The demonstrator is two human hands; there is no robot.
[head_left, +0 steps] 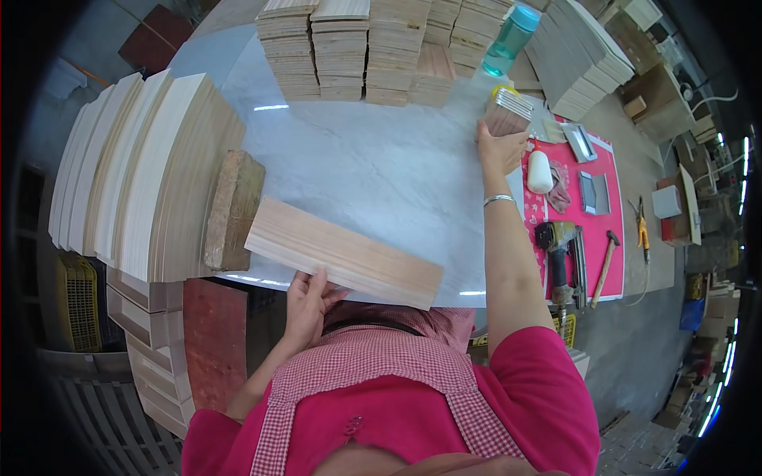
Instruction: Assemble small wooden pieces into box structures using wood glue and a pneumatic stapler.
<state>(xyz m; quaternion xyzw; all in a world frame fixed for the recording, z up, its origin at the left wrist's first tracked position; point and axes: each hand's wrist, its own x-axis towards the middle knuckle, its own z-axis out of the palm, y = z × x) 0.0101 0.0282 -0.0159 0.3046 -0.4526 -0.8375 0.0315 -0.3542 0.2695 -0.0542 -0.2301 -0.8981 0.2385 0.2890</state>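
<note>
My left hand (308, 308) pinches the near edge of a flat wooden board (343, 252), thumb on top. The board lies slanted over the front of the pale marbled table (357, 159), its right end lower. At the far right, my right hand (502, 149) is closed around a small block (509, 113) with wood-grained sides and a pale ridged top. What the block is exactly I cannot make out. Something yellow shows just behind it. A white bottle (540, 173) lies near my right wrist on a pink sheet (605, 262).
Stacked wooden boards (341, 59) line the table's back, with a turquoise bottle (510, 41) beside them. Large panels (171, 174) and a rough brick-shaped block (235, 210) stand left. A nail gun (560, 254), hammer (606, 268) and metal pieces (594, 193) lie right.
</note>
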